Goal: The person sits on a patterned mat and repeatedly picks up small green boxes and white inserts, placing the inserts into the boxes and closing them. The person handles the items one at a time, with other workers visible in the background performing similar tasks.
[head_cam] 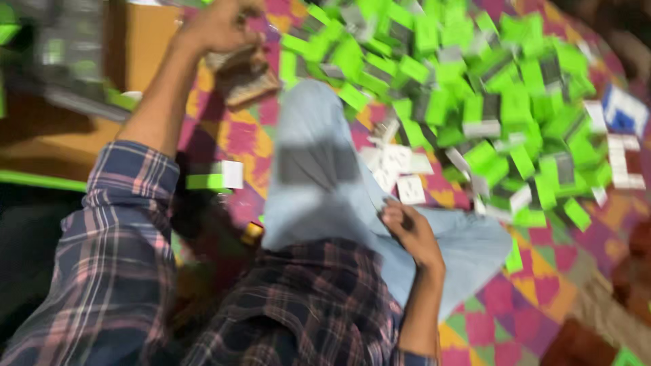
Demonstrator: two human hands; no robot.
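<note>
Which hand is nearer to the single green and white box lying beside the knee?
Left, though not by much. The left hand is raised above the green and white box; the right hand rests across the knee, farther away.

Motion blur smears the whole view. Your left hand (pixel 220 27) is cut off by the top edge, so its fingertips are out of sight; it closes on a brownish, blurred bundle (pixel 243 73) whose kind cannot be told. Your right hand (pixel 410 234) rests on your pale blue trouser leg (pixel 319 176), fingers curled; whether it holds anything cannot be told. The heap of bright green and white small boxes (pixel 468 88) runs past the top and right edges. A grey and green blurred shape (pixel 64 51) at upper left is unreadable.
</note>
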